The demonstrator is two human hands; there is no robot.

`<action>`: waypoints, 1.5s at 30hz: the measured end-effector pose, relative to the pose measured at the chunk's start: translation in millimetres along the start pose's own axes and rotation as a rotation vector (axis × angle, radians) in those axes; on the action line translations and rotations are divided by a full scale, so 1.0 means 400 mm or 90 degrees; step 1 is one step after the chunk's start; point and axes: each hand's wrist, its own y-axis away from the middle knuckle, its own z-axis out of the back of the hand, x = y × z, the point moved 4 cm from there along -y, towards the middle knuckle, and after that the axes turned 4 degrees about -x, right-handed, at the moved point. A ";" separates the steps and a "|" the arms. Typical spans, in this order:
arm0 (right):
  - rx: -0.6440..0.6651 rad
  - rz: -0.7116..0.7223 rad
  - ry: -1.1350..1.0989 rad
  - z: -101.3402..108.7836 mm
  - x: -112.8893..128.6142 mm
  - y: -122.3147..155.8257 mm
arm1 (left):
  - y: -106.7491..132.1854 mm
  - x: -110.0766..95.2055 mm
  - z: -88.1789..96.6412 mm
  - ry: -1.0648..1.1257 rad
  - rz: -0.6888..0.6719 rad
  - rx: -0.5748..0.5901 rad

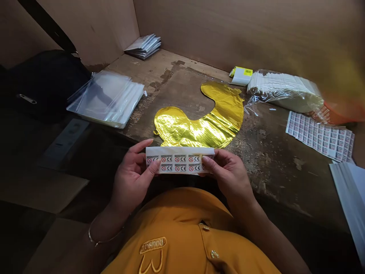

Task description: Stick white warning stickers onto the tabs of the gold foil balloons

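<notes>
Head view: strip of CE warning labels (180,160) held just over the near edge of the desk (265,179), pinched at each end by left grip (131,179) and right grip (228,175), thumbs on the printed face. Gold foil balloon (199,121) flat just ahead; label sheet (321,136) toward right edge. Strip in hand for handling; next move likely calling for a fingernail under one label.

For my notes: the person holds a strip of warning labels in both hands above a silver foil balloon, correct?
Not silver: the head view shows a gold foil balloon. The left hand and right hand hold the label strip above it.
</notes>
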 end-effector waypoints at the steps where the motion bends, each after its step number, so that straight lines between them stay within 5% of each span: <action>1: 0.003 0.000 0.001 -0.004 -0.002 0.000 | 0.003 -0.003 -0.005 0.015 -0.013 0.008; 5: -0.010 0.015 -0.014 -0.015 -0.006 0.009 | 0.004 0.001 -0.015 0.008 -0.026 0.013; 12: -0.073 0.172 0.088 0.010 0.014 0.045 | -0.005 0.000 -0.004 -0.001 0.026 0.040; 18: 0.037 0.261 0.273 0.014 0.041 0.036 | -0.005 -0.025 0.001 -0.102 -0.056 0.052; 25: -0.042 0.287 0.344 0.005 0.047 0.047 | 0.003 -0.038 0.012 -0.257 -0.098 0.072; 31: -0.076 0.337 0.435 0.012 0.065 0.053 | 0.000 -0.079 0.027 -0.465 -0.278 -0.002; 35: -0.001 0.209 0.274 0.013 0.050 0.038 | -0.025 -0.045 0.019 -0.313 -0.087 0.111; 38: -0.009 0.092 0.163 0.022 0.016 0.011 | -0.042 0.006 0.014 -0.171 0.085 0.123; 45: 0.041 -0.078 0.099 0.044 -0.044 -0.036 | -0.054 0.073 0.008 -0.037 0.180 0.084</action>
